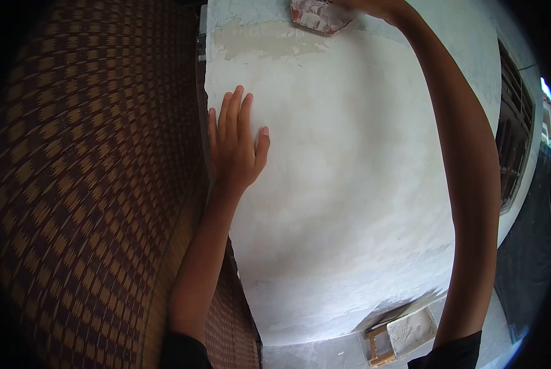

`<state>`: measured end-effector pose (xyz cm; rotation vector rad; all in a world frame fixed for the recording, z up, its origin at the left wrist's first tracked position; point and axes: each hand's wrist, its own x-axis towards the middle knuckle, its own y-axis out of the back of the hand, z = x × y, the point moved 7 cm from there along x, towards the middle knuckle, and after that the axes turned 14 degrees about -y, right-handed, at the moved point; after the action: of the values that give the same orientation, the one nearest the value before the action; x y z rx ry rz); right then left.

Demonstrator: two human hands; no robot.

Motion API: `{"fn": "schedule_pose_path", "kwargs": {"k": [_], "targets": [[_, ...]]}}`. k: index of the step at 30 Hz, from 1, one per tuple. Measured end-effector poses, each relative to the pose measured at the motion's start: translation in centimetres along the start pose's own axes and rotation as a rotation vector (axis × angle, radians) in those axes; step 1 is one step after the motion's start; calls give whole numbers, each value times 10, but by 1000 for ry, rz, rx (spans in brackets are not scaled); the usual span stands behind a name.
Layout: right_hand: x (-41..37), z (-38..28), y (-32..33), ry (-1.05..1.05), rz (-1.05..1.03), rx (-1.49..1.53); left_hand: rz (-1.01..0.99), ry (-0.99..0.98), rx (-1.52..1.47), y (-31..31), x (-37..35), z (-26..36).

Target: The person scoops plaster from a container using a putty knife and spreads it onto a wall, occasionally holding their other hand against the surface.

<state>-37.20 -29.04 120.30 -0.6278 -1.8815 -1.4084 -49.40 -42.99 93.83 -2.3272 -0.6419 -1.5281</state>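
We have our left hand (pixel 233 144) open on the white-coated wall (pixel 337 160), palm down against the surface near its left edge. The three middle fingers point up and lie close to one another, while the little finger and the thumb stand out to either side.

Our right hand (pixel 377 6) is far higher, at the top of the view, with the arm stretched up along the right side. Its fingers reach the upper right side of a putty-smeared board (pixel 320 15), reddish under white smears, which lies at the upper part of the wall. The top of the view cuts off the board and part of the hand, so we cannot tell how tightly the fingers close on it. The board is up and to the right of our left hand, well apart from it, and our two hands are well apart too.

Just below the board and to its left, a rough beige patch (pixel 260 40) crosses the smoother coat. A brown and tan woven mat (pixel 91 184) fills the left side, next to the wall's edge. On the right, beyond our forearm, we see a barred window (pixel 512 129). Low down, near the foot of the wall, a tray of white paste (pixel 412 332) is beside a wooden frame (pixel 381 345), above grey floor tiles (pixel 312 355). Both our sleeves are dark.
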Motion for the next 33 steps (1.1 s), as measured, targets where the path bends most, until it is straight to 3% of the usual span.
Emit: {"fn": "schedule_pose_path", "kwargs": {"k": [2, 4, 9, 13, 15, 17, 20, 23, 27, 33], "targets": [[3, -6, -9, 51, -25, -33, -12, 7, 7, -1, -1, -1], [1, -10, -15, -26, 7, -162, -11, 5, 8, -1, -1, -1], [-4, -13, -14, 47, 21, -156, -8, 6, 17, -1, -1, -2], [0, -3, -8, 51, 75, -62, 4, 5, 12, -1, -1, -2], [-20, 1, -11, -53, 135, 128, 4, 9, 9, 0, -1, -1], [-21, 9, -17, -67, 83, 145, 23, 1, 54, 2, 0, 0], [-22, 30, -3, -142, 292, 173, 19, 7, 53, 2, 0, 0], [-35, 29, -6, -152, 332, 291, 23, 2, 54, 2, 0, 1], [-63, 21, -21, -135, 521, 71, 17, -14, 67, 1, 1, 1], [-63, 42, -18, -304, 525, 379, 18, 4, 28, -1, 0, 2]]}}
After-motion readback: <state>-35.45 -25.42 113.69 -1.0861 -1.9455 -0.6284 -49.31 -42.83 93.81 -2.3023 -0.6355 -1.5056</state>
